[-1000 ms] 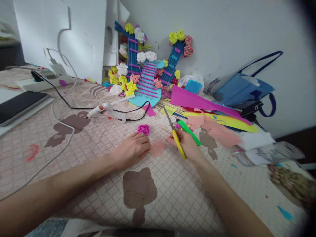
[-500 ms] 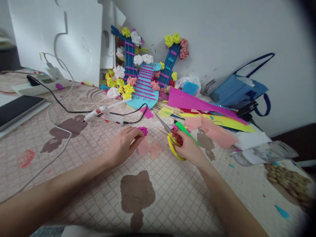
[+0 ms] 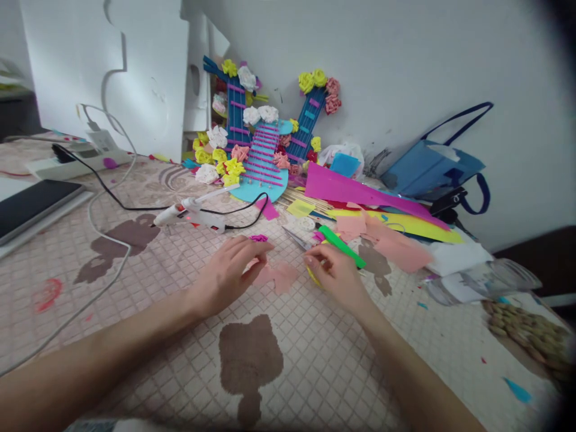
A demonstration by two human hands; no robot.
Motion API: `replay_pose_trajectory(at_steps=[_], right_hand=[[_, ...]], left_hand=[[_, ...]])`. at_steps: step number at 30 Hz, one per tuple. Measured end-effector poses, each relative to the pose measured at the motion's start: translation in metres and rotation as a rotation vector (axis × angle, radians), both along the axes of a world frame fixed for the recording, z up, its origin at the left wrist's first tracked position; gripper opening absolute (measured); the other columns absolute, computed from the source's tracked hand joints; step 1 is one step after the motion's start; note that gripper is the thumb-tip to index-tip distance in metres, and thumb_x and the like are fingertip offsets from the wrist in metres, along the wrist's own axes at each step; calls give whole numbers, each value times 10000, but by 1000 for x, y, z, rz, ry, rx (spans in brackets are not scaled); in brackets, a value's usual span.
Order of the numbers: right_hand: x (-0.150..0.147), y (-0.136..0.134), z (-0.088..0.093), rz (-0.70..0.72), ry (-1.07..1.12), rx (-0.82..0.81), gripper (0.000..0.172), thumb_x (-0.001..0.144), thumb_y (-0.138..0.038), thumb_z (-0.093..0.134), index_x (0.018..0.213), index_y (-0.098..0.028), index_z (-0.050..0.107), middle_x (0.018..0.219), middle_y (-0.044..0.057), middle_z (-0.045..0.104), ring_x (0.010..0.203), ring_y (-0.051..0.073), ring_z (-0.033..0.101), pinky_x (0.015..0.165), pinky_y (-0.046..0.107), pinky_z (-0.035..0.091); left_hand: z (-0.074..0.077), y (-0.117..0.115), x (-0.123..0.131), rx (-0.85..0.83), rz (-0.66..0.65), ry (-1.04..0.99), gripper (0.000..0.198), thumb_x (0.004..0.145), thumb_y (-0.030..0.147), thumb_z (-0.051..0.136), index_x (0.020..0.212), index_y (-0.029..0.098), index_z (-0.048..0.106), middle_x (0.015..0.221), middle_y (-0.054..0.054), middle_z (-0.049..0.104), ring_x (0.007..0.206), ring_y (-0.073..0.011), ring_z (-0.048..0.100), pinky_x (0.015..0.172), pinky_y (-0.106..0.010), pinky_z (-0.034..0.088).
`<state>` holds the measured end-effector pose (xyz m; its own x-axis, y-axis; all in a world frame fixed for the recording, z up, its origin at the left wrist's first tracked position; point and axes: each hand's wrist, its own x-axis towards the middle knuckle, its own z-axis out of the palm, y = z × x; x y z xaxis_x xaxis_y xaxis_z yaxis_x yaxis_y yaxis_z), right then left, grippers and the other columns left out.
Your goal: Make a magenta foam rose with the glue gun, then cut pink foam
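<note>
My left hand [image 3: 225,273] hovers low over the table, fingers bent and thumb apart, with nothing visible in it. Just beyond its fingertips is a small magenta paper flower [image 3: 258,238]. Pale pink paper pieces [image 3: 281,276] lie between my two hands. My right hand [image 3: 339,273] is curled over the scissors [image 3: 296,238], whose blades point away to the left and whose yellow handles are mostly covered. Its fingertips are drawn together, and whatever they hold is hidden. Against the right hand's far side lies a bright green tool [image 3: 342,246], perhaps a cutter.
A white glue gun [image 3: 189,215] with a black cord rests left of centre. Behind stands a blue paper craft [image 3: 265,159] with flowers. Coloured paper strips [image 3: 369,195], a clear plastic container [image 3: 486,282] and a blue bag [image 3: 432,165] are on the right.
My right hand has shifted slightly left over the scissors' handles, and the dark red piece at its fingers is now out of sight. My left hand's fingers have moved slightly right and loosened.
</note>
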<state>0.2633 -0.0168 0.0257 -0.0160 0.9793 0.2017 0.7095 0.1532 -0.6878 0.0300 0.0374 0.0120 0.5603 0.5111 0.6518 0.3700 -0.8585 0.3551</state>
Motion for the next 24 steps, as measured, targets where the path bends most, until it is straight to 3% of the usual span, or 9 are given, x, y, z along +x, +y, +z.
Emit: replay_pose_trajectory(at_steps=[3, 6, 8, 11, 15, 24], right_hand=[[-28, -8, 0, 262, 603, -397, 477, 895, -602, 370, 827, -188, 597, 749, 48, 614, 623, 152, 574, 480, 256, 401], [-46, -12, -2, 244, 901, -473, 339, 813, -522, 590, 771, -187, 568, 738, 10, 606, 558, 100, 535, 452, 218, 369], [-47, -12, -2, 197, 921, -432, 270, 761, -414, 682, 725, -190, 537, 680, -17, 600, 522, 82, 506, 457, 210, 367], [-40, -10, -1, 164, 870, -392, 233, 764, -346, 666, 690, -193, 506, 618, -33, 593, 485, 71, 474, 455, 207, 361], [-30, -8, -2, 221, 855, -428, 166, 782, -300, 626, 724, -190, 516, 622, -38, 591, 497, 70, 502, 452, 195, 365], [-23, -8, -6, 316, 800, -491, 145, 796, -291, 619, 750, -188, 529, 625, -41, 568, 516, 75, 512, 448, 189, 379]], left_hand=[[1, -5, -1, 169, -65, 106, 307, 901, 124, 524, 1200, 183, 488, 937, -51, 656, 896, -185, 579, 812, -355, 446], [2, -8, -1, 214, -132, 142, 344, 892, 123, 545, 1223, 192, 477, 958, -47, 654, 900, -184, 573, 834, -362, 434], [1, -9, 0, 138, -115, 76, 369, 882, 115, 552, 1230, 201, 463, 1023, -57, 643, 959, -193, 571, 858, -368, 444], [-2, -8, 4, -124, -68, -87, 414, 854, 126, 580, 1235, 206, 438, 1148, -86, 590, 1034, -201, 561, 865, -366, 480], [-7, -5, 4, -426, -188, -118, 375, 856, 157, 583, 1202, 202, 444, 1123, -72, 589, 924, -153, 593, 787, -312, 515], [3, -6, 7, -426, -279, -90, 104, 816, 103, 567, 893, 170, 586, 834, -18, 642, 768, -125, 595, 691, -260, 493]])
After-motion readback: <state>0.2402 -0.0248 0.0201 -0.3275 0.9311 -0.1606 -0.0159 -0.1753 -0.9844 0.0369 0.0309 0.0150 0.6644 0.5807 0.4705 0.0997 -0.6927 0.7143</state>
